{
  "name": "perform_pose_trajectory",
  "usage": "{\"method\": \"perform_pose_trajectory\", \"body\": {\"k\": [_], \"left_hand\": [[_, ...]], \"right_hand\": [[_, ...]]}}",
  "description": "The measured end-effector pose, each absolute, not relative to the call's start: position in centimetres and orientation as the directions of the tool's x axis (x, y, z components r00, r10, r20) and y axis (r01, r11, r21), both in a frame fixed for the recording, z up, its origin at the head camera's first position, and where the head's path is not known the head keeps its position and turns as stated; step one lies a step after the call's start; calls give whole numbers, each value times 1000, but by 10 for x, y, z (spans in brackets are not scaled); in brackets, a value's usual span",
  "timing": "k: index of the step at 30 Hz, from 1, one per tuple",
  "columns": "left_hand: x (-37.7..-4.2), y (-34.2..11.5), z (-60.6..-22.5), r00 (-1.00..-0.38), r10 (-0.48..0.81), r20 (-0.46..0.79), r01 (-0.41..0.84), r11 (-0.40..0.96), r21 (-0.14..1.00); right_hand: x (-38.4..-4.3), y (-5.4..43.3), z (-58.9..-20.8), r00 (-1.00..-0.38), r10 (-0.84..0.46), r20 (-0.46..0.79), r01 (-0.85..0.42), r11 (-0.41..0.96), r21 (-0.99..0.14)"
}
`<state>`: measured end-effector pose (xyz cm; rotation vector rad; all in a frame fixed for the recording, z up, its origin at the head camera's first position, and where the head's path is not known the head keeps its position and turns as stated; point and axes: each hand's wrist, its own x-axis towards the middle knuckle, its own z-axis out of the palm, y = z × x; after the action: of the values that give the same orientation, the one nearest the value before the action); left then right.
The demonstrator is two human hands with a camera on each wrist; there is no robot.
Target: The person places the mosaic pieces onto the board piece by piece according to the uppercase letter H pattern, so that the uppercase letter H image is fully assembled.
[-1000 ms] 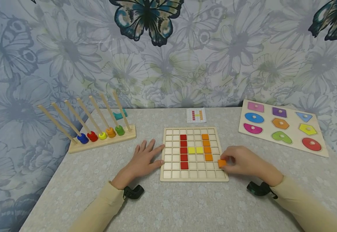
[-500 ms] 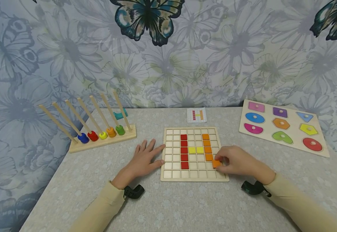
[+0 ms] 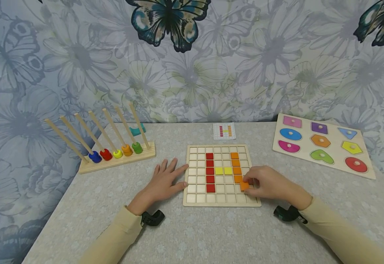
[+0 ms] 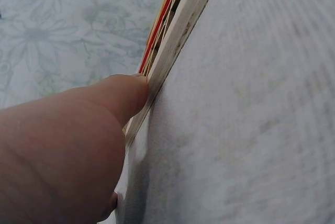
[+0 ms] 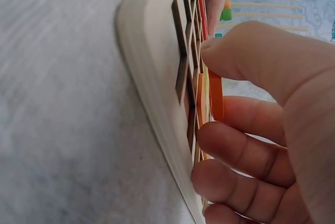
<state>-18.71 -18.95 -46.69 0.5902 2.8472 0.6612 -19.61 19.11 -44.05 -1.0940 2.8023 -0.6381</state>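
Note:
A wooden grid board (image 3: pixel 192 202) lies on the table, holding a column of red square tiles (image 3: pixel 209 171), two yellow tiles (image 3: pixel 223 171) and a column of orange tiles (image 3: pixel 236 165). My right hand (image 3: pixel 269 185) pinches an orange square tile (image 3: pixel 244 186) between thumb and fingers, just below the orange column. In the right wrist view that orange tile (image 5: pixel 215 96) stands tilted close over the grid. My left hand (image 3: pixel 165 183) lies spread on the table, its thumb and index fingertips at the board's left edge. The left wrist view shows the thumb (image 4: pixel 128 96) against that edge.
Behind the board lies a small pattern card (image 3: pixel 224 131). A pegged wooden stand (image 3: pixel 119 161) with coloured rings is at the left, a teal piece (image 3: pixel 137 130) behind it. At the right is a shape puzzle board (image 3: pixel 302 145) with knobbed pieces.
My right hand has moved left with the orange tile, from the board's right border to just below the orange column. The left hand stays in place.

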Motion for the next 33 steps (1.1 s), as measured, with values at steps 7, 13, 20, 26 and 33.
{"method": "perform_pose_trajectory", "body": {"k": [7, 13, 20, 26, 33], "left_hand": [[-187, -189, -466, -909, 412, -63, 342, 823, 453], [-187, -189, -465, -908, 414, -63, 344, 823, 452], [-187, -189, -466, -908, 415, -62, 344, 821, 455], [-186, -189, -466, -909, 412, -68, 338, 822, 458], [-187, -188, -465, -910, 409, -66, 338, 825, 453]], "right_hand": [[-198, 188, -444, -721, -684, 109, -665, 639, -386], [-198, 185, -445, -715, -691, 106, -668, 631, -396], [-197, 183, -444, -722, -686, 87, -654, 636, -409], [-197, 182, -446, -720, -689, 85, -658, 638, -401], [-196, 182, -446, -715, -692, 100, -666, 632, -396]]}}
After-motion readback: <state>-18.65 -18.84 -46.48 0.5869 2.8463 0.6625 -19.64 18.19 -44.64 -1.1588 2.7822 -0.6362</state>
